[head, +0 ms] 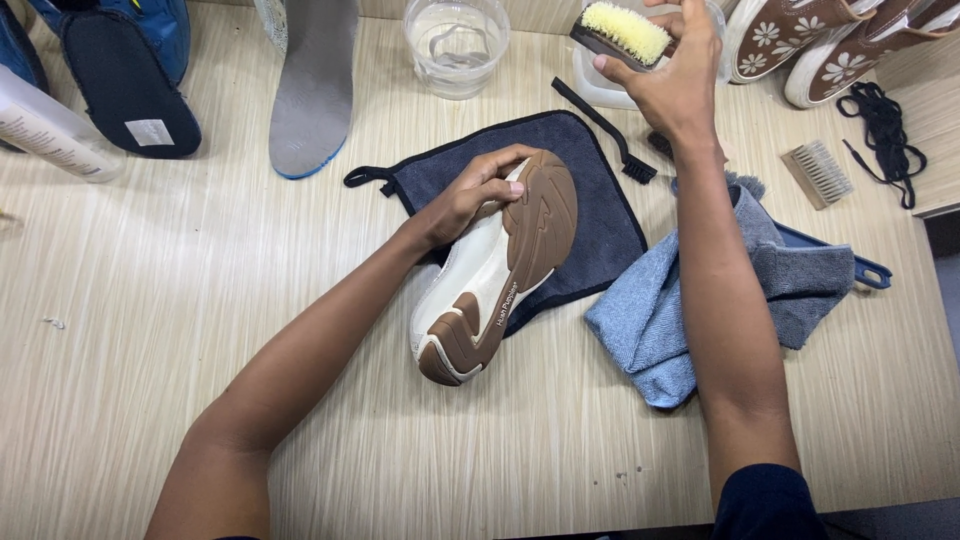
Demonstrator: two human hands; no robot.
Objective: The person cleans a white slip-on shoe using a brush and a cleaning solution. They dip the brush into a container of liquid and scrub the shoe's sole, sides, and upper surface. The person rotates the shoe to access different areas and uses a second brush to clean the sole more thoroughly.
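Left hand (470, 195) is clamped on the toe end of a white shoe (495, 270), tipped on its side with the brown sole facing right, lying half on a dark cloth (590, 215) in the middle of the desk (150, 300). Right hand (670, 70) is up at the far edge, fingers wrapped around a scrub brush (620, 32), pale yellow bristles up, over what looks like a white tub, though it is mostly hidden. A clear water bowl (455, 45) sits just left of it. A blue towel (700, 300) lies crumpled under the right forearm, a slim black brush (605, 130) nearby.
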